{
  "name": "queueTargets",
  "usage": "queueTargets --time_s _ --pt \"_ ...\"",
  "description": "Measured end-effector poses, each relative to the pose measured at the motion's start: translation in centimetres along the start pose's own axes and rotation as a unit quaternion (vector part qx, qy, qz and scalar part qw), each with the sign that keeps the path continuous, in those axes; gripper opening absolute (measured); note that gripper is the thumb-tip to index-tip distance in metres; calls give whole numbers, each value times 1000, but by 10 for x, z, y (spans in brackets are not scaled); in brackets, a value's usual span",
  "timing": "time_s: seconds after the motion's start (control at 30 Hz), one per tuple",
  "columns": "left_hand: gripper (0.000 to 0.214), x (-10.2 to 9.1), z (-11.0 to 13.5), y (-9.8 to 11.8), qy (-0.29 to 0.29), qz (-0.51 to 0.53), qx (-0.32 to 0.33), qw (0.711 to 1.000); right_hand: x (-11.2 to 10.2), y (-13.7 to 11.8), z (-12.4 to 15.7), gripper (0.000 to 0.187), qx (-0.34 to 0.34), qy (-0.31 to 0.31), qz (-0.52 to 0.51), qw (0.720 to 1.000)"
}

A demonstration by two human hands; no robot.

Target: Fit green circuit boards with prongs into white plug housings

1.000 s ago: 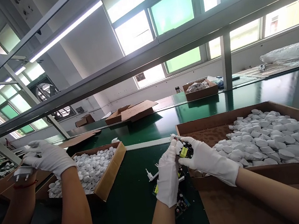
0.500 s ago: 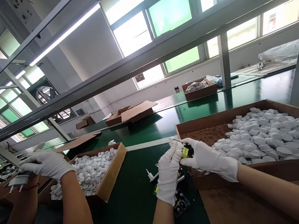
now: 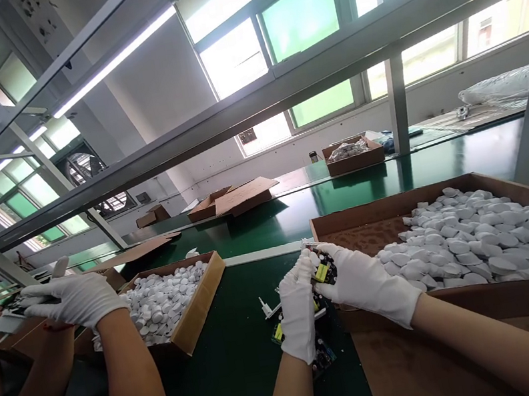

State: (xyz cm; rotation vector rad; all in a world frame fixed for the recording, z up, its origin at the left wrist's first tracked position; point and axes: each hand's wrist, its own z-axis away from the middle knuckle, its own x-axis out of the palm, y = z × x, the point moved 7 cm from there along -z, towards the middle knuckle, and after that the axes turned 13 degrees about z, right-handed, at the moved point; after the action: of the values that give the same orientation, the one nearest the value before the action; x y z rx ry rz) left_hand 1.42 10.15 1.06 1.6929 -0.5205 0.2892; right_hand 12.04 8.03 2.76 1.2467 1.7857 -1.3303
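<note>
Both my hands wear white gloves and meet in the middle of the view. My right hand (image 3: 367, 282) is closed on a small circuit board (image 3: 326, 273) with a yellow part on it. Against its upper end, my left hand (image 3: 298, 314) is pinched, fingers pressed together; a small whitish piece shows at those fingertips, too small to name. Beneath my left hand, more circuit boards (image 3: 324, 354) lie on the green work surface (image 3: 223, 374), partly hidden by the glove. A white plug piece with pins (image 3: 267, 308) sticks out to the left of them.
To my right stands a large cardboard box (image 3: 359, 217) of white rounded pieces (image 3: 494, 237). A smaller box (image 3: 198, 303) of similar pieces stands left. Farther left, a co-worker's gloved hand (image 3: 78, 298) is by a white plug (image 3: 6, 325). A metal beam (image 3: 230, 112) crosses above.
My hands stay together, and the board has tilted slightly so more of its yellow part shows. The co-worker's gloved hand and the white plug have shifted left.
</note>
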Motion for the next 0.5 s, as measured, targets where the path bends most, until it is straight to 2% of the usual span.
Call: queueTargets --time_s 0.17,0.27,0.37,0.43,0.5 --pt "24 -2 1 -4 15 -56 26 998 -4 -8 4 50 -25 33 95 995" --pt "25 -4 1 -6 21 -32 34 999 -4 -8 4 50 -23 29 98 995" --pt "28 -5 1 -10 30 34 3 999 -3 -8 4 51 -24 13 87 996" --pt "28 -5 1 -10 33 25 -5 999 -3 -10 4 50 -30 8 98 995" --pt "26 -5 2 -8 41 -22 16 999 -3 -10 4 49 -34 4 111 993"
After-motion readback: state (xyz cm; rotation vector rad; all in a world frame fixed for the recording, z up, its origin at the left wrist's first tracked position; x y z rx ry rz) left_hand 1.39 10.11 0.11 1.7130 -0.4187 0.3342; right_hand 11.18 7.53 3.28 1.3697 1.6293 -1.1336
